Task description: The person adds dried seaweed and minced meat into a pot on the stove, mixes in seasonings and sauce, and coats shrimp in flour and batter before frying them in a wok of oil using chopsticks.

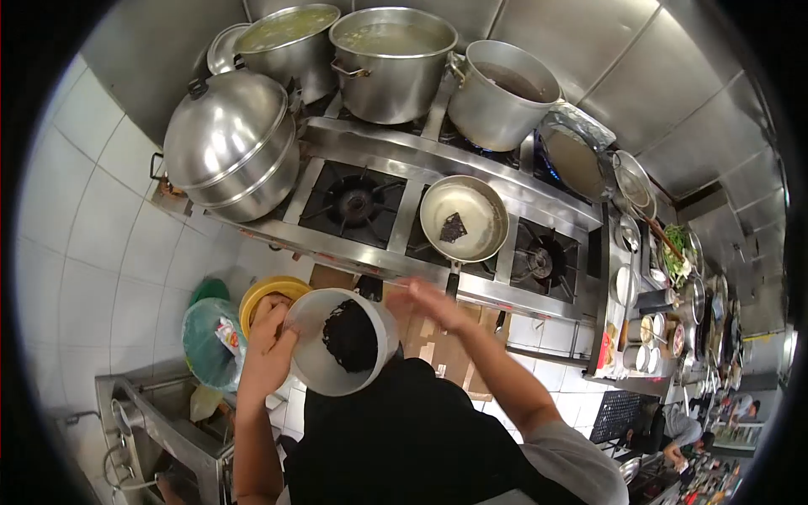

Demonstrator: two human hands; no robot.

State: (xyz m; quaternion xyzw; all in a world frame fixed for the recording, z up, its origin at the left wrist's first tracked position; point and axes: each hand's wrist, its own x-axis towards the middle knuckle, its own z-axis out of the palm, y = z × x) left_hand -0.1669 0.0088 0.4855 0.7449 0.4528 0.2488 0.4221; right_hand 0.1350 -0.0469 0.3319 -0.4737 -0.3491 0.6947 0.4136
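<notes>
Pinches tub [311,352] at rim in left hand [268,343], near and left of pan [500,210]; extends right hand [427,305], blurred, apparently spread, between tub and pan. Probably transferring black pieces [352,337]; next, likely requires reaching into tub.

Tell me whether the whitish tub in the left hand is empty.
Not empty: dark material lies inside the tub, visible through its open mouth, with bare pale wall showing beside it.
</notes>
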